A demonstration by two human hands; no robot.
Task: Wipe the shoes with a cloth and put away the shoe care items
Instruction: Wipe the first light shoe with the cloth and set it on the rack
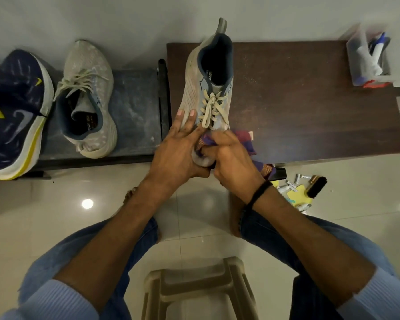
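Wiping in progress, early to midway by my reading. Your left hand steadies the grey shoe on the brown table at 12 o'clock, fingers straight along its side, thumb tucked under the toe. Your right hand, fingers curled tight, holds the purple cloth against the toe. A second grey shoe and a navy shoe sit at 9 o'clock, seemingly unwiped. Brush and small items lie on the floor at 4 o'clock; a clear box sits at 1 o'clock. Putting away remains.

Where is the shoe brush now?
In the head view, the shoe brush lies on the floor at right, in front of the brown table, beside yellow sheets.
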